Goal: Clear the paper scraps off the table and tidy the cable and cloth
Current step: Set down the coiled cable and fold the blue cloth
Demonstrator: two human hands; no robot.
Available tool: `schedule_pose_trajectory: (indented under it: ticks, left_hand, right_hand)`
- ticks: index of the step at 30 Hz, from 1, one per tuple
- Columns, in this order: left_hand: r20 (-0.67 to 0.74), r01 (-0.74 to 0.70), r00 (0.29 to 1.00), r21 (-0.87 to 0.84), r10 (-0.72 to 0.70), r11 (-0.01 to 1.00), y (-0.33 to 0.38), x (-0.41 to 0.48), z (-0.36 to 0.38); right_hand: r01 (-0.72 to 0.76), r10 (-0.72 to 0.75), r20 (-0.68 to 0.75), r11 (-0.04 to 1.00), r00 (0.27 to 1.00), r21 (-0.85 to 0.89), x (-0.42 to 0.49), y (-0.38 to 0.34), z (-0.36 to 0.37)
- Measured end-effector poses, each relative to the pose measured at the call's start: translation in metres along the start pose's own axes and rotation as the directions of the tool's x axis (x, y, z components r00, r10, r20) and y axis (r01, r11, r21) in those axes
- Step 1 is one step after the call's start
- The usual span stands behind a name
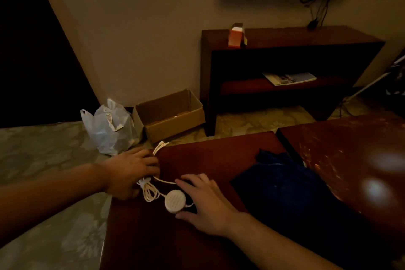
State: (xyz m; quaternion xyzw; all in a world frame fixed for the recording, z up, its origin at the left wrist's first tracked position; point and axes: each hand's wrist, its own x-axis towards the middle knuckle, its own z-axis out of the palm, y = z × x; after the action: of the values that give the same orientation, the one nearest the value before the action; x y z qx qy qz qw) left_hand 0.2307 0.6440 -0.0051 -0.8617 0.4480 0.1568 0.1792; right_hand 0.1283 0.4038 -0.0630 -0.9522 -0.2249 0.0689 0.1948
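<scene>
The white cable (151, 193) lies at the 9 o'clock edge of the surface (197, 155), its bundle running 12 to 6 o'clock; the left hand (129, 171) grips it; its round end (175, 201) sits at 9 o'clock from the spread, open right hand (206, 201); the cloth (285, 193) is at 3 o'clock.

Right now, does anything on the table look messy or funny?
Yes. The white cable lies in loose loops by the left edge of the table, its plug ends poking past the corner, while the left hand grips it. The dark blue cloth sits crumpled, not folded.
</scene>
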Motion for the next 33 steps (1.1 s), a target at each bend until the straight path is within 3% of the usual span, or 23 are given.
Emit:
schedule_pose_trajectory:
  ticks: [5, 8, 11, 14, 19, 21, 23, 26, 29, 33]
  left_hand:
    - [-0.154, -0.071, 0.985, 0.01, 0.072, 0.997, 0.029, 0.022, -0.024]
    - [-0.296, -0.206, 0.937, -0.045, 0.184, 0.977, 0.073, 0.059, -0.047]
    - [-0.361, -0.322, 0.899, -0.161, 0.248, 0.933, 0.143, 0.117, -0.067]
    - [-0.349, -0.288, 0.923, -0.339, 0.165, 0.896, 0.218, 0.168, -0.067]
    - [-0.292, -0.153, 0.95, -0.119, 0.113, 0.981, 0.295, 0.221, -0.047]
    - [-0.324, -0.162, 0.938, -0.099, 0.122, 0.982, 0.309, 0.237, -0.052]
    - [-0.354, -0.149, 0.93, -0.113, 0.1, 0.982, 0.322, 0.251, -0.062]
    - [-0.392, -0.181, 0.914, -0.172, 0.101, 0.968, 0.344, 0.275, -0.085]
    - [-0.404, -0.225, 0.906, -0.2, 0.129, 0.954, 0.361, 0.299, -0.108]
    - [-0.406, -0.201, 0.902, -0.095, 0.146, 0.975, 0.377, 0.324, -0.113]
  right_hand:
    - [-0.088, 0.07, -0.146, 0.989, 0.987, -0.121, -0.067, 0.042, -0.031]
    - [-0.285, 0.256, -0.188, 0.947, 0.948, -0.148, -0.118, 0.078, -0.05]
    - [-0.487, 0.469, -0.132, 0.853, 0.873, -0.189, -0.175, 0.121, -0.056]
    - [-0.552, 0.552, -0.071, 0.803, 0.831, -0.223, -0.214, 0.135, -0.045]
    - [-0.638, 0.621, -0.145, 0.748, 0.77, -0.184, -0.235, 0.147, -0.019]
    - [-0.655, 0.637, -0.154, 0.741, 0.755, -0.15, -0.242, 0.155, -0.025]
    - [-0.684, 0.636, -0.251, 0.678, 0.729, -0.269, -0.245, 0.164, -0.036]
    - [-0.724, 0.679, -0.262, 0.598, 0.686, -0.344, -0.254, 0.181, -0.058]
    - [-0.766, 0.708, -0.293, 0.588, 0.643, -0.261, -0.265, 0.205, -0.072]
    - [-0.795, 0.749, -0.292, 0.601, 0.595, -0.08, -0.269, 0.216, -0.073]
